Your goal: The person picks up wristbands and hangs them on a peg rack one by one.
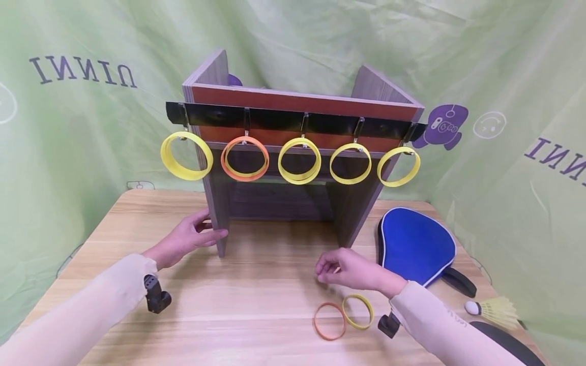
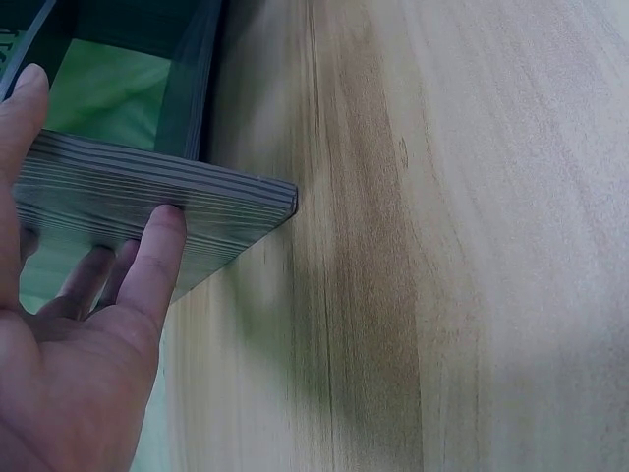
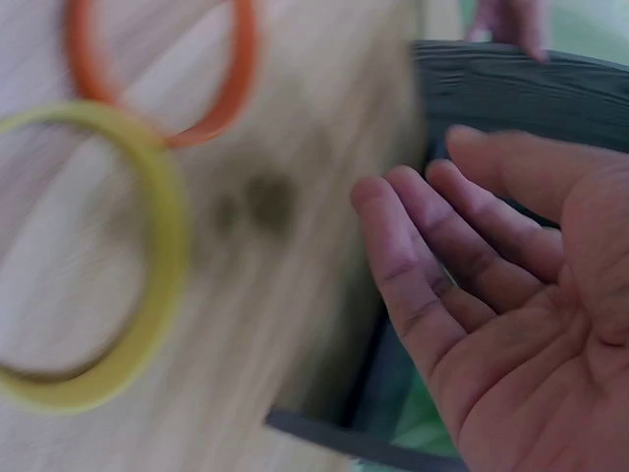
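Note:
A wooden stand (image 1: 218, 203) with grey side panels stands on the table. Across its top front runs a black strip (image 1: 274, 118) with several metal hooks. Yellow rings (image 1: 185, 176) hang from the hooks, and an orange ring (image 1: 244, 178) hangs with a yellow one on the second hook. My left hand (image 1: 185, 239) holds the left panel near its bottom, thumb across the front edge and fingers at the outer face (image 2: 118, 211). Above the table, my right hand (image 1: 350, 269) is loosely curled around nothing. Below it lie an orange ring (image 3: 246, 59) and a yellow ring (image 3: 167, 226).
On the right lies a blue case (image 1: 416, 244) with white piping, beside a black strap or handle (image 1: 459, 282). Closer in are a shuttlecock (image 1: 496, 311) and a dark rounded object (image 1: 505, 340), partly hidden by my right sleeve. Green printed fabric (image 1: 293, 40) surrounds the table (image 1: 220, 320).

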Motion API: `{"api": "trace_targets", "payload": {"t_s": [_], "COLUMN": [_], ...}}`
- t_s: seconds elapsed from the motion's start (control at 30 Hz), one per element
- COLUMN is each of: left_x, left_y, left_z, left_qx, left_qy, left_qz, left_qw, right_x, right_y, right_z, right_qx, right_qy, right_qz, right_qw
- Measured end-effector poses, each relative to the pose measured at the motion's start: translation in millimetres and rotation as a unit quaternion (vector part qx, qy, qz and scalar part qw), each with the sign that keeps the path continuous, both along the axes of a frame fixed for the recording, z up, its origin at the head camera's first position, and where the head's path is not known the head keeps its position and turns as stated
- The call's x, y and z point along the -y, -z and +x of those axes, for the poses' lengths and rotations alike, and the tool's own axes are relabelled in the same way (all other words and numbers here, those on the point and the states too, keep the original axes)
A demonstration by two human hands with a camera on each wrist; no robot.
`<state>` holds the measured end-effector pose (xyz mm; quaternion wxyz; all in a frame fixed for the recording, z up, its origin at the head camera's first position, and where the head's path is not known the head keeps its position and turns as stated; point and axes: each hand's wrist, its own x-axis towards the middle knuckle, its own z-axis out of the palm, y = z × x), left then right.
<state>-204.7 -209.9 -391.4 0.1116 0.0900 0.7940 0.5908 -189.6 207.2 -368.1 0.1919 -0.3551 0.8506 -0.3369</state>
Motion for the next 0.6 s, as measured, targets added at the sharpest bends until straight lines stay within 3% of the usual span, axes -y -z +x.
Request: {"api": "trace_targets", "payload": {"t_s": [0.27, 0.6], "left_x": [1.1, -0.7], "left_y": [0.6, 0.8], "left_z": [1.2, -0.2], "left_qx": [-0.001, -0.004], "left_qy": [-0.003, 0.001], "left_qz": [-0.007, 0.001], "left_qw": [1.0000, 1.0000], "right_x": [-4, 5], "right_y": [18.6, 23.6], "right_z": [6.3, 12.8], "right_qx": [0.015, -0.018], "right_qy": [-0.067, -0.086], "right_qz": [0.059, 0.121], "right_qw": [0.9959, 0.9887]}}
